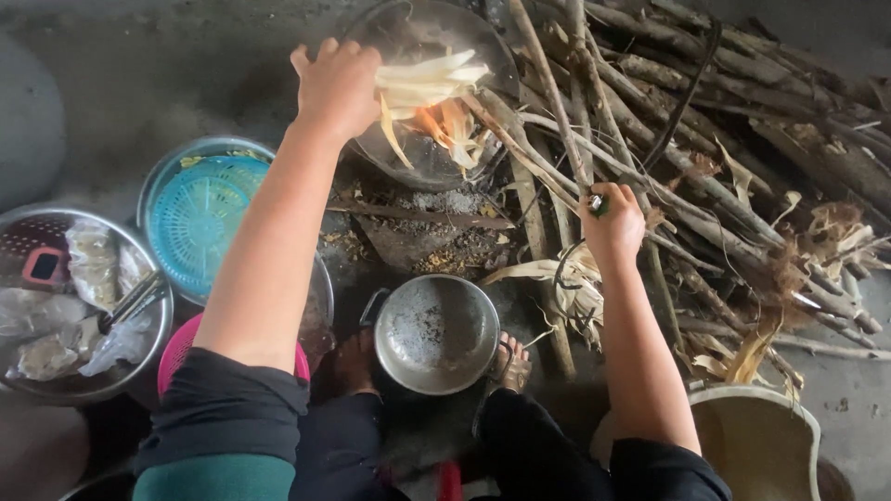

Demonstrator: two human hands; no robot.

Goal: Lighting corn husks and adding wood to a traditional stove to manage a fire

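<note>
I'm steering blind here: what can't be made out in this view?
- Left hand: husk bundle grip hidden by the hand's back.
- Right hand: small green thing mostly covered by fingers, kind unclear.
- Stove under pan: blocked by pan and husks.
- Bucket: cut by bottom edge.

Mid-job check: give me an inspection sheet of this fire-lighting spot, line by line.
Surface: bare grey ground, ash and scraps by the fire.
Job's things: bundle of dry husks burning at its lower end, held over a round metal pan; small green lighter.
Clutter: empty metal pot, blue strainer, bowl of plastic bags, pale bucket.
Grippers: left hand grips the husks; right hand closed on the lighter.
Cables: nothing seen.
Surroundings: stacked firewood sticks right beside the flame.
</note>
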